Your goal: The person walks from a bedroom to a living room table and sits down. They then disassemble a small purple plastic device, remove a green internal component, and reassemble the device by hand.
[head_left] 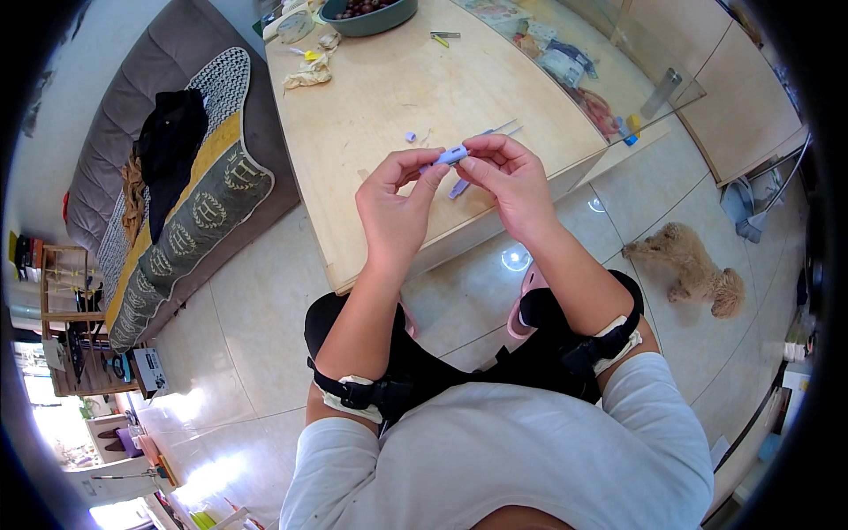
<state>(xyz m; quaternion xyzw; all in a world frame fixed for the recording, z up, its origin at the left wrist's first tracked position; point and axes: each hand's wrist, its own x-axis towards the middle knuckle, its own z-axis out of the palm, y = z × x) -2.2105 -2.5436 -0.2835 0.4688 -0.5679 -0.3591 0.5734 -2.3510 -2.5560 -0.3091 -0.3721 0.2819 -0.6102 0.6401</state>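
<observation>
Above the near end of the light wooden table (344, 115), I hold a small lavender plastic piece (452, 155) with a dark slot in it. My left hand (395, 196) pinches one end between thumb and fingertips. The other end is gripped by my right hand (511, 181), thumb below and fingers curled above. Part of the piece is hidden by my fingers. Below it on the table lies another lavender part (458, 188). Beyond my left fingers sits a tiny lavender cap (410, 137). A thin, pointed metal tool (505, 126) sticks out past my right fingers.
At the table's far end are a green basin (369, 19) of dark round fruit, a crumpled cloth (309, 72) and a small yellow-green tool (440, 41). A grey sofa (168, 53) stands left. A curly-haired dog (685, 265) is on the tiled floor at right.
</observation>
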